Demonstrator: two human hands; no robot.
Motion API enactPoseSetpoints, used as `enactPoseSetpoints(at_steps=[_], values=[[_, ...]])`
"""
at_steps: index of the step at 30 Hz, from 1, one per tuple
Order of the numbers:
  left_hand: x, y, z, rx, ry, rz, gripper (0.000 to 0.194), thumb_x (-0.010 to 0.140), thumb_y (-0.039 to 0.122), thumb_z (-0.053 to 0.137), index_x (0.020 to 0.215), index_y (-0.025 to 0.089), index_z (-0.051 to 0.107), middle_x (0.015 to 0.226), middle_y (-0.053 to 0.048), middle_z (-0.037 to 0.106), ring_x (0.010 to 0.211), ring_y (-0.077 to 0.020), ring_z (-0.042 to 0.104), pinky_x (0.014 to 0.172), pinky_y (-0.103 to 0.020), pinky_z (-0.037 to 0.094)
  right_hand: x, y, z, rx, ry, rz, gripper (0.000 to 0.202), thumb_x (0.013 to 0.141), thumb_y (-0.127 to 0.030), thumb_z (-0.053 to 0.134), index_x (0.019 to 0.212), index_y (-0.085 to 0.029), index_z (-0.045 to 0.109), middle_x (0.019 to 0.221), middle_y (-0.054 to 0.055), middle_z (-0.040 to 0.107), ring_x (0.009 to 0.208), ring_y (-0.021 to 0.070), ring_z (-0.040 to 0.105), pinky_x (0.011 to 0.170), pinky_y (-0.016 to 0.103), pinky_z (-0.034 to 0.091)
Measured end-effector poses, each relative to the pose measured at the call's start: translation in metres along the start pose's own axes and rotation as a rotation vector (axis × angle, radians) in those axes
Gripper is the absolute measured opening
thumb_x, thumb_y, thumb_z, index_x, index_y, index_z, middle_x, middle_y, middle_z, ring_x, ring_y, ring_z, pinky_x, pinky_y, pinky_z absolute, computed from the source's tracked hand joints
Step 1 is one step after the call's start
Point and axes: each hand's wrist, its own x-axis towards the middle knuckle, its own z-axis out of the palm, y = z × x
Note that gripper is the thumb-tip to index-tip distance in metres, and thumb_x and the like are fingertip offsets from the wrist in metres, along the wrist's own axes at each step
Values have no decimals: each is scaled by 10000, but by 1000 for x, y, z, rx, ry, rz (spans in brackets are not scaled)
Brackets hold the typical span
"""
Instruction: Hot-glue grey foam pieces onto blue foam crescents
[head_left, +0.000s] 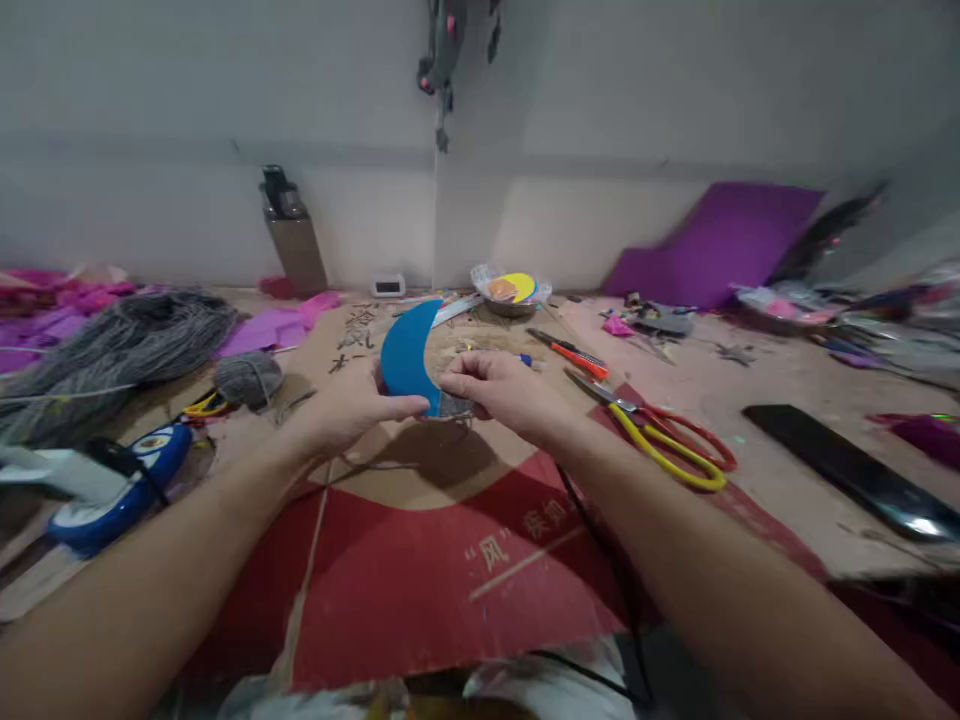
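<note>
A blue crescent-shaped piece (pixel 406 350), of felt or card, stands tilted up above the cardboard. My left hand (pixel 356 400) grips its lower left edge, with the thumb along the bottom. At the crescent's lower right end, grey yarn (pixel 454 405) covers a small part. My right hand (pixel 491 390) pinches there with thumb and forefinger, closed on the grey yarn; the exact grip is partly hidden by the fingers. A ball of grey yarn (pixel 249 380) lies to the left, beside a big heap of grey yarn (pixel 135 350).
On the right lie scissors (pixel 660 435) with red and yellow handles, an orange utility knife (pixel 574 355) and a black phone (pixel 855 470). A bowl (pixel 511 305) holds yellow and orange pieces. Red-printed cardboard (pixel 420 590) covers the front. Purple sheet (pixel 712 250) leans against the wall.
</note>
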Motion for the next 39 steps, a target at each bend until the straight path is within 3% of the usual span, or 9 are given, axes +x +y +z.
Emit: enactPoseSetpoints(at_steps=[8,11,16,22,29,39], values=[[2,-1,5,-58,-82,43,335,683,360,755,942,158,694,892,-57,719,809,-196,632,757,-322,489,-5,0,10,-1,-83,64,215,936,-377,403,804,-213,448,557,-32,562,384,84,466,385,208,334],[4,-9,5,-124,-90,0,326,674,354,767,914,150,682,830,-49,694,741,-168,608,707,-299,473,-3,2,11,0,-13,60,212,914,-372,448,779,-209,461,541,-44,504,411,88,472,400,212,335],[2,-8,13,-381,-96,-60,317,664,342,781,878,146,652,767,-34,648,660,-130,571,624,-261,440,3,13,16,-1,152,-76,239,893,-372,479,723,-213,427,538,-60,459,481,92,440,489,226,338],[-3,6,32,-543,54,-58,426,588,196,825,963,167,625,825,-3,642,676,-97,552,645,-232,429,5,19,22,-48,317,-162,216,890,-357,493,740,-211,438,617,-42,490,572,112,444,560,252,330],[-4,9,41,-595,139,-35,463,567,69,759,994,159,606,926,-26,665,745,-109,582,691,-238,449,3,15,26,-74,362,-168,210,901,-351,482,749,-212,436,629,-42,472,594,117,430,575,261,314],[-3,10,39,-697,93,-46,441,544,35,772,939,160,622,906,-22,688,767,-114,624,708,-220,488,2,15,31,9,369,-188,241,906,-379,476,735,-218,418,609,-53,434,594,117,406,595,264,321]])
